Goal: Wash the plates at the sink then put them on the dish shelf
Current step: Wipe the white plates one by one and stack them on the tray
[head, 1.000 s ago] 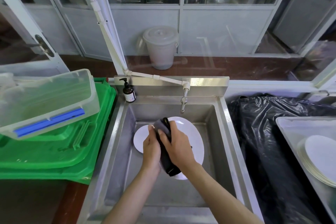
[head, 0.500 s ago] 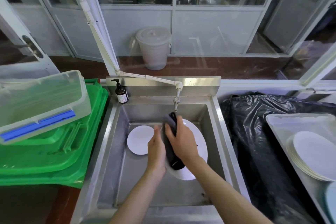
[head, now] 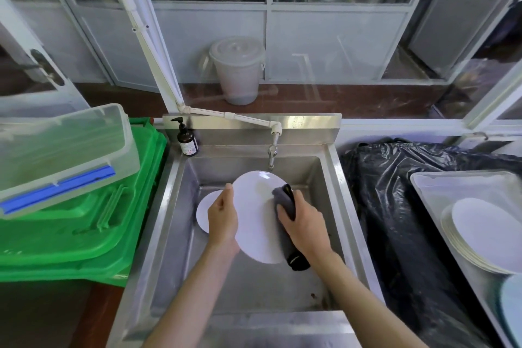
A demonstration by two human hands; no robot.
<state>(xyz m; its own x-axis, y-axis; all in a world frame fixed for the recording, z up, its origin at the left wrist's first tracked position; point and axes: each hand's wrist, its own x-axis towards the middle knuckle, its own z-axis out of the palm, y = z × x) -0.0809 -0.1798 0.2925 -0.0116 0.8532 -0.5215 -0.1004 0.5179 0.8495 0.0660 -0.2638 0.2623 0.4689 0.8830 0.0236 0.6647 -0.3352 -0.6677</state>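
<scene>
Over the stainless steel sink (head: 175, 234), my left hand (head: 222, 220) grips the left rim of the large white oval plate (head: 255, 217), fingers curled behind it. My right hand (head: 303, 224) presses a dark grey cloth (head: 285, 202) on its right edge, fingers curled round it. A smaller white plate (head: 202, 212) lies by the basin's left wall.

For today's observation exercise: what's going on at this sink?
A person is washing a white plate over the steel sink. The left hand holds the plate's edge while the right hand rubs it with a dark cloth. Another plate lies in the basin; more plates are stacked on the right.
</scene>
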